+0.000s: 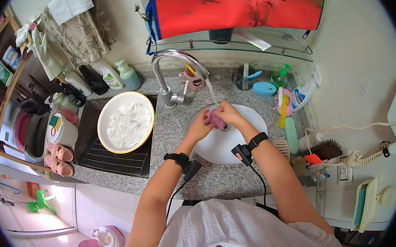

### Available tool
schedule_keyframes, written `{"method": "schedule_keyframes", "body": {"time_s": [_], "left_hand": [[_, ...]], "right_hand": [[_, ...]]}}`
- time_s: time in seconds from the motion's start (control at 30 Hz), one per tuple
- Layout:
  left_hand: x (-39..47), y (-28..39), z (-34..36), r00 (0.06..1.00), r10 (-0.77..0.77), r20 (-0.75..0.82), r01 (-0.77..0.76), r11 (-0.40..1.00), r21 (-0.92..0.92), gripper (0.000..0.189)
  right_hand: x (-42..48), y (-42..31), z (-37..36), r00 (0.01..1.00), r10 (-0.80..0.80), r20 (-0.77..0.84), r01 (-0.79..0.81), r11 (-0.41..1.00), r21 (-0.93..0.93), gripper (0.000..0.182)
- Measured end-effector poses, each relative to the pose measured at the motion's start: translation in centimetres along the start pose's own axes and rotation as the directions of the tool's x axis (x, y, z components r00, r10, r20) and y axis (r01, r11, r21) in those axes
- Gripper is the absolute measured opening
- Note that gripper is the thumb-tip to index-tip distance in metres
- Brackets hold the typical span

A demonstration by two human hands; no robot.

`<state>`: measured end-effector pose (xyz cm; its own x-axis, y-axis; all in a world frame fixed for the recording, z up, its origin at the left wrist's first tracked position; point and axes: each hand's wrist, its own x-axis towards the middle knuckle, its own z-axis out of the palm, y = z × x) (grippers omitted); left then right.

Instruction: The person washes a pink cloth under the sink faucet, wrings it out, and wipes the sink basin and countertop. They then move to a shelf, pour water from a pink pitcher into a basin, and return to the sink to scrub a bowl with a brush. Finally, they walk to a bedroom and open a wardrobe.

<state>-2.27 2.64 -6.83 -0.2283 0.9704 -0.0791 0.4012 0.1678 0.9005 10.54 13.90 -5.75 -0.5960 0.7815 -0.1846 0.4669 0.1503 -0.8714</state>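
Observation:
Over the white oval washbasin (217, 146), both hands hold a small wet pink cloth (214, 120). My left hand (198, 126) grips its left side, and my right hand (230, 114) pinches its upper right part. Water runs from the chrome tap (174, 55) beside my right fingers. The cloth hangs near the drain, partly hidden by the fingers. A yellow-rimmed white basin (126, 122) holding wet white cloth stands over the dark sink at left.
A pink mug (194, 81) stands behind the tap. Right of the washbasin are a blue soap box (264, 88), a yellow brush (283, 112) and a spray bottle (305, 94). Several bottles, a white bucket (65, 131) and pink clogs (60, 160) line the left side.

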Motion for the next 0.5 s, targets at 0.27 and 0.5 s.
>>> {"method": "schedule_keyframes", "body": {"time_s": [0.27, 0.5], "left_hand": [[0.7, 4.2, 0.3, 0.991, 0.059, 0.120, -0.031, 0.975, -0.222, 0.073], [4.3, 1.3, -1.3, 0.973, 0.216, -0.084, -0.211, 0.975, 0.063, 0.028]], "right_hand": [[-0.3, -4.7, -0.6, 0.955, 0.296, 0.024, -0.262, 0.799, 0.541, 0.025], [-0.7, -3.8, -3.4, 0.967, 0.248, -0.051, -0.235, 0.954, 0.188, 0.034]]}}
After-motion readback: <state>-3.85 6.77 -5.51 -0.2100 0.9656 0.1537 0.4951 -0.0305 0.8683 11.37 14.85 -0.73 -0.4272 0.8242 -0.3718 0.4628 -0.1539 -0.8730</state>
